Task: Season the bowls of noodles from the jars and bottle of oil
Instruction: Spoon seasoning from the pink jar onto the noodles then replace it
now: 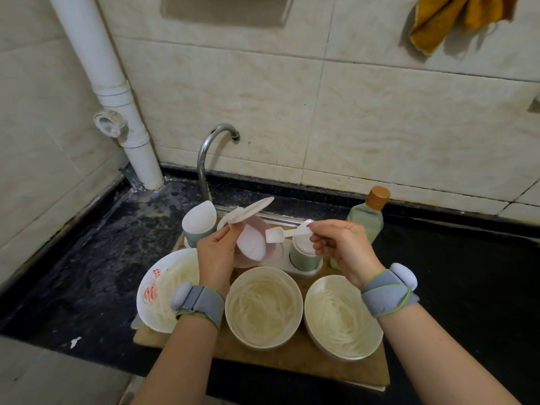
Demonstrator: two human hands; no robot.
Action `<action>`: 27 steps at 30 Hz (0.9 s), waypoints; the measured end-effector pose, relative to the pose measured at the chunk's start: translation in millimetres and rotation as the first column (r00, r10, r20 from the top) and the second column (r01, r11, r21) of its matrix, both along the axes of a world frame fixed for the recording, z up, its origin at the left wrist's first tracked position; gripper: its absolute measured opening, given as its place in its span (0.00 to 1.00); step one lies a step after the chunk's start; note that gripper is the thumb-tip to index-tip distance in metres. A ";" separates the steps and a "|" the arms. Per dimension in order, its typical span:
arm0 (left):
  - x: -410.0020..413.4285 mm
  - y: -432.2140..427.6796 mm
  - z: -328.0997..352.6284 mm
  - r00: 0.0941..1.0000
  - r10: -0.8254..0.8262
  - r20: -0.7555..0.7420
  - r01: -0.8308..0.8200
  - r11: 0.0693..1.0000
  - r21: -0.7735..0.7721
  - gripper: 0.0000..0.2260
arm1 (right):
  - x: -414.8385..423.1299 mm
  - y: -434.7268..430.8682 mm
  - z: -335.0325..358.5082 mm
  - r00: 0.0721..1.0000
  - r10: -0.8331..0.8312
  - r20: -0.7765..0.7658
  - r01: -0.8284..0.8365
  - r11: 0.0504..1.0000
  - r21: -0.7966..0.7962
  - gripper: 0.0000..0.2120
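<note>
Three bowls of pale noodles stand in a row on a wooden board: the left bowl (163, 290), the middle bowl (264, 306) and the right bowl (342, 315). My left hand (216, 252) holds a pink jar (252, 244) tilted toward me, its white lid flipped up, white powder inside. My right hand (342, 244) pinches a small white spoon (280, 234) whose scoop hovers at the jar's mouth. Behind stand two green jars, one at the left (198, 226) and one at the right (304, 255), in a white holder. The oil bottle (368, 214) with a brown cap stands at the back right.
A curved metal tap (209, 159) rises behind the jars. A white drain pipe (117, 97) runs down the left corner. The wooden board (336, 366) lies across the sink between dark counter surfaces (96, 238). A yellow cloth (450, 19) hangs on the wall at the upper right.
</note>
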State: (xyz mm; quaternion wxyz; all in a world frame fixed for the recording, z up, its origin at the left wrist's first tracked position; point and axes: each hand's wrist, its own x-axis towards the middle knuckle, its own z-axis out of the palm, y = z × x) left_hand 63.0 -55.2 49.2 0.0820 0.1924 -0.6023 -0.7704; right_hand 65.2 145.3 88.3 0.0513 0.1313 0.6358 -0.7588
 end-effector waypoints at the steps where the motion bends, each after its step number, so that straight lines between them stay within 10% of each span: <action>1: -0.5 -3.5 0.3 1.000 0.024 0.006 -0.024 1.000 0.002 0.02 | -0.5 0.4 0.5 1.000 0.007 -0.008 -0.008 1.000 -0.004 0.03; 8: -0.6 -20.6 0.3 0.994 0.108 0.030 -0.109 0.994 0.024 0.16 | -3.5 -2.1 2.2 0.996 0.075 -0.050 -0.074 0.997 0.017 0.04; 27: -1.8 -19.2 0.5 0.992 0.111 0.054 -0.114 0.992 0.056 0.09 | -2.8 -4.9 3.5 0.976 0.157 -0.151 -0.149 0.987 0.069 0.06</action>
